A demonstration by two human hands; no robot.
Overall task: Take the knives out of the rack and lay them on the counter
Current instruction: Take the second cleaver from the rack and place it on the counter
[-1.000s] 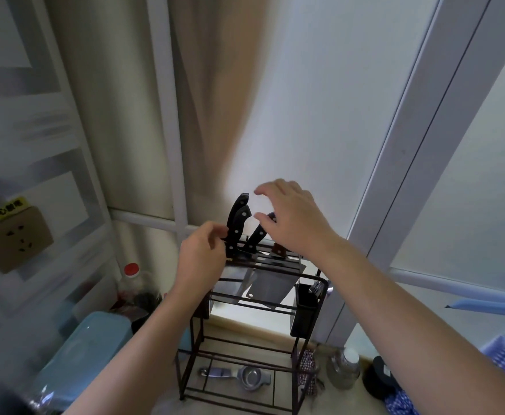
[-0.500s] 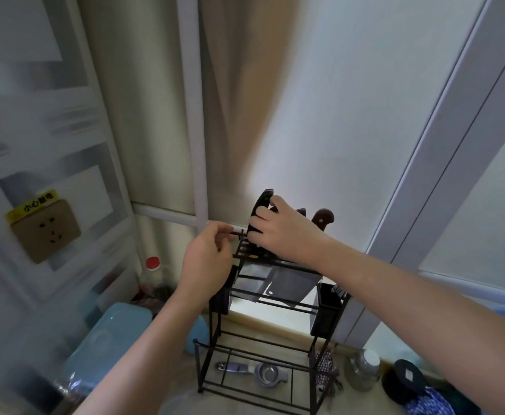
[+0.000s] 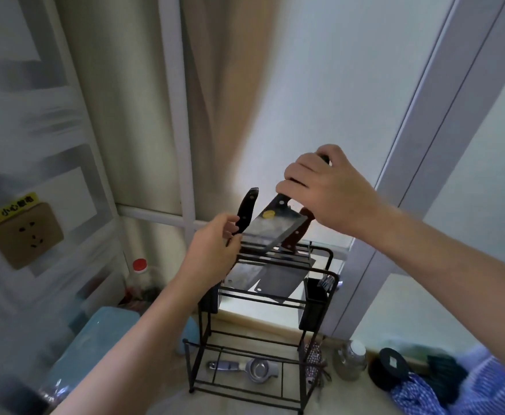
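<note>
Since the frame half a second earlier, the right hand (image 3: 327, 190) has been raised from the top of the rack (image 3: 275, 298), and a cleaver (image 3: 278, 227) has been drawn most of the way up out of its slot. Its dark handle is enclosed in the right fist; the broad blade is tilted, with the lower corner seen down at the top rails. Whether that corner is clear of the slot cannot be told. A small yellow sticker is noted on the blade near the handle.

The left hand (image 3: 212, 250) is held against the top left corner of the rack, fingers curled; whether the rail itself is gripped cannot be told. A black-handled knife (image 3: 246, 211) is seen just beside the left fingertips, seated in the rack with its handle slanted up. A brown-handled knife (image 3: 300, 232) is seated behind the cleaver, partly hidden by it. Further blades are seen hanging below the top rails.

The rack is stood on a pale counter (image 3: 170, 405). On the lowest tier a metal squeezer (image 3: 249, 369) is laid. A red-capped bottle (image 3: 139, 271) is noted left of the rack, a wall socket (image 3: 25, 235) further left, and a glass jar (image 3: 351, 359) to the right.
</note>
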